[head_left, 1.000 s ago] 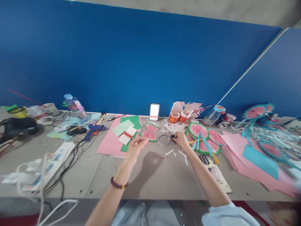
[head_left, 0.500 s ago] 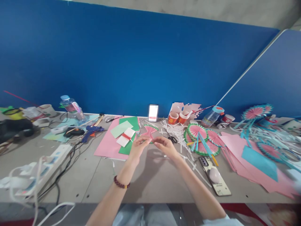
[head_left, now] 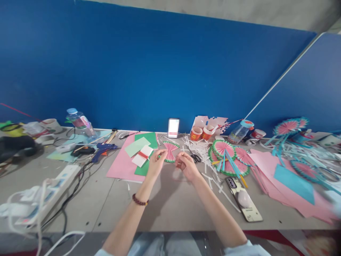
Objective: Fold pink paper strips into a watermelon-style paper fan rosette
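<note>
A pink pleated paper fan piece (head_left: 169, 150) with green edges lies on the table in front of me, pinched narrow at its middle like a bow tie. My left hand (head_left: 156, 164) is at its left side, fingertips pressed together near the paper. At its right, my right hand (head_left: 187, 166) has its fingers curled in. Whatever either hand pinches is too small to make out. A faint thin line shows on the table below my right hand. Black scissors (head_left: 196, 158) lie just beyond that hand, beside white paper strips (head_left: 202, 151).
Left are pink sheets (head_left: 117, 167), green paper (head_left: 146, 138), a blue glue gun (head_left: 103, 151) and a power strip (head_left: 57, 190). Right are finished paper fans (head_left: 223, 149), paper cups (head_left: 196, 133), a phone (head_left: 252, 209) and more pink paper (head_left: 282, 192). A blue partition (head_left: 170, 71) stands behind.
My hands have moved apart, the left one leftward and the right one rightward. More of the pleated fan's middle and lower part now shows between them.
</note>
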`<state>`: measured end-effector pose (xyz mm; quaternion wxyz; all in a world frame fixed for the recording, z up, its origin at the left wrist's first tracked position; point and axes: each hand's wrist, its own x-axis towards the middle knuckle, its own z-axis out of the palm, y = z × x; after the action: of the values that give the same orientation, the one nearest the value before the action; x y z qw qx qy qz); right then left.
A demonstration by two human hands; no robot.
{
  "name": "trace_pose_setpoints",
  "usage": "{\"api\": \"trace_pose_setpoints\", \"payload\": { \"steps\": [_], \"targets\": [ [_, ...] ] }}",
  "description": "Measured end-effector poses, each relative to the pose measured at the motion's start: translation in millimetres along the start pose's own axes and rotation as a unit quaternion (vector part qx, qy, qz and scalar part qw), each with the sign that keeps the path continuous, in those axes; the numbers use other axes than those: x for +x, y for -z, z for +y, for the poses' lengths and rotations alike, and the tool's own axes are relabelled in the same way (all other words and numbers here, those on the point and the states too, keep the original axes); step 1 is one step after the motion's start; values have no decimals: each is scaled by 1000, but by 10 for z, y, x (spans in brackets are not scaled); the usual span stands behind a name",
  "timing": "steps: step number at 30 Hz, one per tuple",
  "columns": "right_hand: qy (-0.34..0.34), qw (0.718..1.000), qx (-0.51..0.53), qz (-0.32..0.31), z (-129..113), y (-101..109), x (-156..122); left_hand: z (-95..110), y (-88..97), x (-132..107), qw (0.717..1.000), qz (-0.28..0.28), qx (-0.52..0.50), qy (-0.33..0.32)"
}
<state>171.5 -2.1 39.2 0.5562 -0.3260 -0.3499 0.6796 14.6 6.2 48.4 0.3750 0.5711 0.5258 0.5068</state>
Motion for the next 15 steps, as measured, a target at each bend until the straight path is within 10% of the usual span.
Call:
{"api": "trace_pose_setpoints", "payload": {
  "steps": [6,15],
  "targets": [
    [6,996,72,44,-9,266,39,-275,-271,370,896,21,441,-32],
    [2,996,63,69,31,376,52,-440,-608,644,854,-9,521,7]
  ]
}}
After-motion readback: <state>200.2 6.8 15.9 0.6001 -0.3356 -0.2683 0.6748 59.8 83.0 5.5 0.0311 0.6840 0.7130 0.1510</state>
